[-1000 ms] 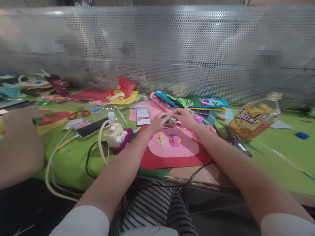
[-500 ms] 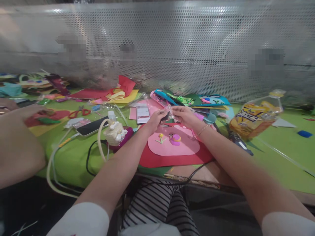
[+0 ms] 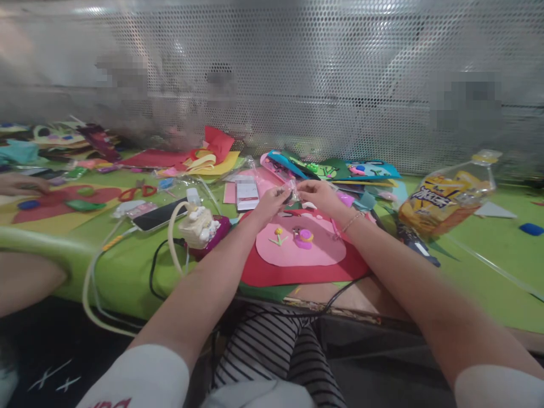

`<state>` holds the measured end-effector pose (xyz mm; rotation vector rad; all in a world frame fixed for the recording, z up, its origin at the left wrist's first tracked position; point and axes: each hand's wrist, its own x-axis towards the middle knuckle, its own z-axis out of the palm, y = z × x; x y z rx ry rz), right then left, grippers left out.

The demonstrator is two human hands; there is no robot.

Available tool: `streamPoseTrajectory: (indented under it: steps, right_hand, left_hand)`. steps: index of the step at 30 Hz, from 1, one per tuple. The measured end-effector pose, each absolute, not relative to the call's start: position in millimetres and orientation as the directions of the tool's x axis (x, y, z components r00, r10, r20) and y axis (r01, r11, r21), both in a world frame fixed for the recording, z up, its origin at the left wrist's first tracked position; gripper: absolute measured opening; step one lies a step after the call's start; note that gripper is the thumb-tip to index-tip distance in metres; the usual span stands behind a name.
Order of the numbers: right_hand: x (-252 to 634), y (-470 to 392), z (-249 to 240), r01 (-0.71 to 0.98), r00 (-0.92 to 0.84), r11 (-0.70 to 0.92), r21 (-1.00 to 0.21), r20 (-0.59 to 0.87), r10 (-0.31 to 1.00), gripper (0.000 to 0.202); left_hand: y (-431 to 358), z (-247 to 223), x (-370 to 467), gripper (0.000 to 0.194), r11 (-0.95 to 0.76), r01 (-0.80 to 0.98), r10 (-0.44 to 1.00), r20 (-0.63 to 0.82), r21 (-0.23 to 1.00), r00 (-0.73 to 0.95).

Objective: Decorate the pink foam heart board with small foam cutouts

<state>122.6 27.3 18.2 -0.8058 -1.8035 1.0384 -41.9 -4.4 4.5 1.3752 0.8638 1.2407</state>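
Observation:
My left hand (image 3: 272, 204) pinches a small clear plastic bag (image 3: 291, 191) with something dark inside. My right hand (image 3: 318, 195) has its fingers closed at the bag's other side; its fingertips are partly hidden. Below both hands lies a red paper sheet (image 3: 263, 273) bearing a pink paper shape (image 3: 293, 256). On the pink shape are a small clay flower (image 3: 278, 237) with green leaves and a clay snail (image 3: 305, 237) in purple and yellow. White bits lie near the top of the sheet, partly covered by my right hand.
A large plastic bottle (image 3: 450, 198) with a yellow label stands at right. To the left are a power socket block (image 3: 199, 229) with cables, a phone (image 3: 159, 216) and red scissors (image 3: 138, 191). Decorated cards (image 3: 340, 169) lie behind. Another person's hand (image 3: 23, 184) is at far left.
The other person's arm at left has drawn back, uncovering the red and yellow paper with clay pieces. My hands stay at the bag almost unmoved; the view shifts slightly.

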Motion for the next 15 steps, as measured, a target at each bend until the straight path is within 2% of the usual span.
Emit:
streamPoseTrajectory:
  steps: [6, 10, 15]
  right_hand:
    - [122.2, 24.5, 19.6, 0.258, -0.442, 0.559, -0.788, 0.418, 0.794, 0.015]
    - [122.3, 23.6, 20.2, 0.278, -0.463, 0.666, -0.692, 0.511, 0.724, 0.005]
    - [123.8, 26.4, 19.9, 0.259, -0.485, 0.723, -0.641, 0.561, 0.671, 0.008]
  left_hand:
    - [-3.4, 6.1, -40.4, 0.014, -0.128, -0.220, 0.967, 0.172, 0.967, 0.190]
    - [-6.7, 11.4, -38.9, 0.010, -0.097, -0.251, 0.965, 0.153, 0.963, 0.214]
    - [-7.4, 11.7, -39.5, 0.009, -0.153, -0.202, 0.956, 0.196, 0.967, 0.216]
